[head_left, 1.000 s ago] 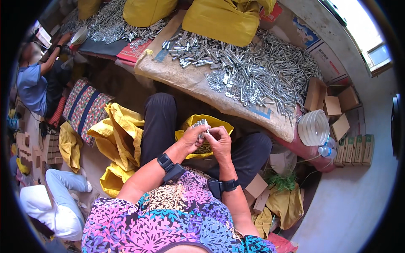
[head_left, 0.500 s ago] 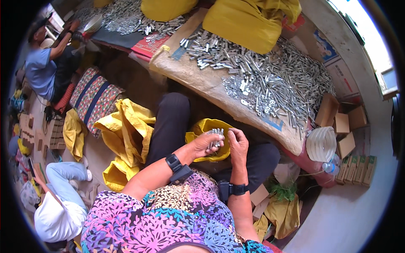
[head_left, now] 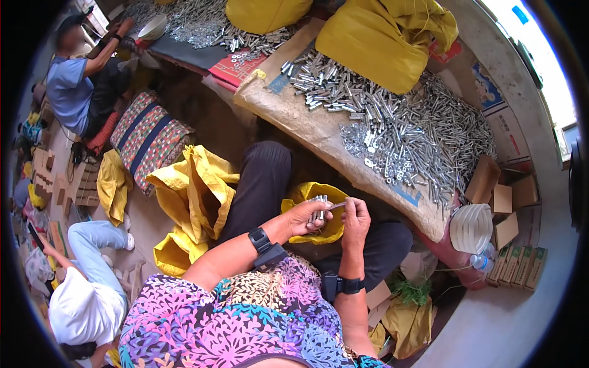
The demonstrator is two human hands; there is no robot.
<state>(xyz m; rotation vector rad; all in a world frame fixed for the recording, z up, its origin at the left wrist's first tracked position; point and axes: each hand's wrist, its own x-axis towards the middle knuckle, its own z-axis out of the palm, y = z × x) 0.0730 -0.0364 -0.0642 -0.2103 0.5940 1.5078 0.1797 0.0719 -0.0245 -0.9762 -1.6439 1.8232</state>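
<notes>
In the head view, we saw our left hand (head_left: 300, 218) with its fingers curled around a bunch of short metal tubes (head_left: 318, 214). The fingers of our right hand (head_left: 356, 222) were together, pinched on one end of a thin metal piece (head_left: 338, 205) that reached across to the left thumb. Directly beneath both sets of fingers, we had an open yellow sack (head_left: 314, 189) between our knees.

Beyond the fingers, ahead and to the right, we saw a table (head_left: 279, 113) with a broad heap of metal tubes (head_left: 429, 132), flat washers (head_left: 380, 153) at its near side and a full yellow bag (head_left: 374, 49) behind. Left of the fingers lay crumpled yellow sacks (head_left: 196, 190), and farther left a checkered bag (head_left: 150, 138). To their right, well apart, stood pale rings (head_left: 471, 228) near some small cardboard boxes (head_left: 518, 267). Far left of them, a co-worker in blue (head_left: 67, 86) sat by the table.
</notes>
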